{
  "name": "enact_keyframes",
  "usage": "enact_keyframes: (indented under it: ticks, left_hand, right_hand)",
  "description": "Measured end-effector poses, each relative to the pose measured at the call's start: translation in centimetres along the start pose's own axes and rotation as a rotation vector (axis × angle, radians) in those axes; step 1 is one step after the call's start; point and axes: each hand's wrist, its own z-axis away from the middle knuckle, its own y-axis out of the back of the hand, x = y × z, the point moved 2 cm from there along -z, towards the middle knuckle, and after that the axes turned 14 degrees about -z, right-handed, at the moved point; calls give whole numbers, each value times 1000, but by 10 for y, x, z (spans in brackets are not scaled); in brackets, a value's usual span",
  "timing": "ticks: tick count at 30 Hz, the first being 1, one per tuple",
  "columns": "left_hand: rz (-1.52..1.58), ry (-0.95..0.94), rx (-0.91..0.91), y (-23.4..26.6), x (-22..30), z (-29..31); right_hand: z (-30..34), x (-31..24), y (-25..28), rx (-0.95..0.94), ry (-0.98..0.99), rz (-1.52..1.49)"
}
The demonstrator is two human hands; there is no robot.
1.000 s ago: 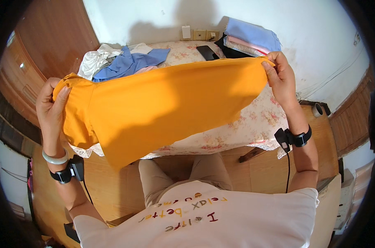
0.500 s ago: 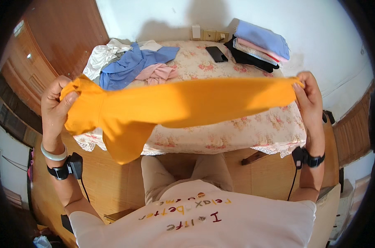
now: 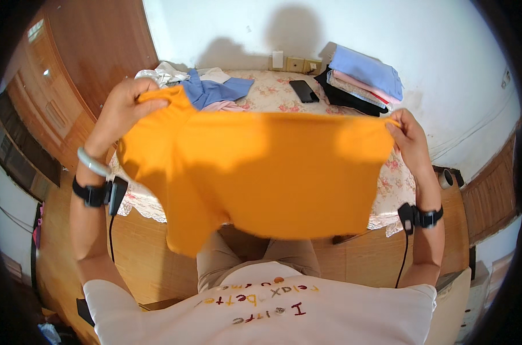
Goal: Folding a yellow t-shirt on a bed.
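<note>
Pinching: my left fingers [image 3: 153,106] and right fingers [image 3: 396,134], clamped on smooth, draped orange fabric [image 3: 284,172].
Surface [image 3: 267,95]: floral-covered, lace-edged.
Wall [image 3: 215,26]: white.
Floor [image 3: 353,259]: wooden.

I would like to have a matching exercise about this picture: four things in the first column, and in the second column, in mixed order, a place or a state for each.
Column 1
1. orange garment
2. black phone
3. folded stack of clothes
4. pale bangle

Column 2
A. light blue on top, black at the bottom
B. worn around the left wrist
C. stretched between the left hand and the right hand
D. lying on the floral cloth, in front of the wall sockets

Right pairs: 1-C, 2-D, 3-A, 4-B
</note>
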Motion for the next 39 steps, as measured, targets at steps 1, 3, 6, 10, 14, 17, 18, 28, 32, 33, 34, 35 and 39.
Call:
enact_keyframes:
  ticks: [1,3,6,10,14,17,18,28,32,33,34,35,39]
  left_hand:
    - [-3,2,6,1,-2,-9]
    - [73,-41,181,3,-2,-31]
    - [-97,-8,285,21,15,-39]
    - [-149,-70,298,-7,36,-16]
    - [-191,-320,219,-97,40,48]
    - [-232,-332,-100,-152,59,94]
    - [-218,-342,-106,-161,65,105]
    - [40,-241,-174,-181,105,145]
    - [13,-282,-230,-185,118,150]
    - [24,-295,-236,-188,119,152]
    - [24,-290,-233,-192,118,154]
    - [18,-280,-231,-194,116,156]
    - [9,-263,-258,-201,115,161]
  right_hand:
    - [-12,4,0,30,18,-1]
    - [-38,11,3,80,91,-27]
    - [-55,9,10,149,236,-30]
    - [-41,33,17,197,294,110]
    - [19,95,18,140,91,303]
    - [72,121,3,-34,36,476]
    - [87,128,2,-65,-16,504]
    - [153,99,26,16,-62,596]
    - [167,96,31,-130,-94,582]
    - [166,96,32,-172,-118,559]
    - [165,93,33,-163,-133,562]
    - [161,88,33,-128,-111,630]
    - [145,68,13,-68,-67,600]
